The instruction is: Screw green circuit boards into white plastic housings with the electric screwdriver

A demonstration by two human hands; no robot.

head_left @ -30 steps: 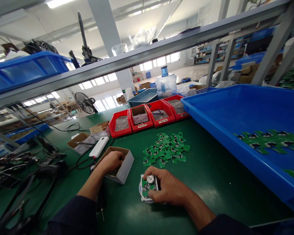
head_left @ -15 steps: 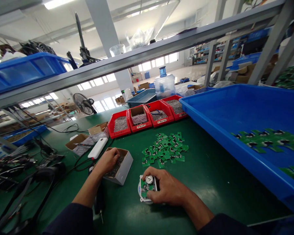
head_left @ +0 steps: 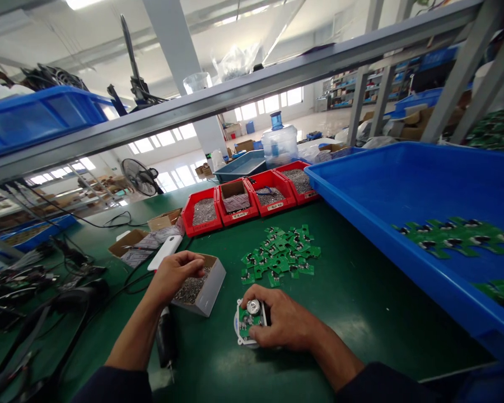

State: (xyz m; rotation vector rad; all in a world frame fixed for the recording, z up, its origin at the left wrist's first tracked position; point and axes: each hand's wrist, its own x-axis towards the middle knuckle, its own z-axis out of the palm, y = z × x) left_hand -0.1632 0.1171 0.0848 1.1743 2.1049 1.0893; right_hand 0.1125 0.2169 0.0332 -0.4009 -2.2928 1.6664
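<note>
My right hand (head_left: 277,323) grips a round white part (head_left: 244,330) on the green mat, with a small green circuit board and a silver hub on top of it. Above a small cardboard box of screws (head_left: 201,286) my left hand (head_left: 174,272) is raised, fingers pinched together; what they hold is too small to make out. A pile of green circuit boards (head_left: 280,254) lies just beyond my right hand. A black electric screwdriver (head_left: 166,338) lies under my left forearm.
Three red bins of screws (head_left: 246,201) stand at the back of the mat. A large blue tray (head_left: 361,212) with more green boards takes up the right side. Cables, open cardboard boxes and a white device (head_left: 163,253) lie to the left. A metal shelf rail (head_left: 243,92) runs overhead.
My left hand has lifted out of the screw box with fingers pinched. My right hand has stayed on the round part.
</note>
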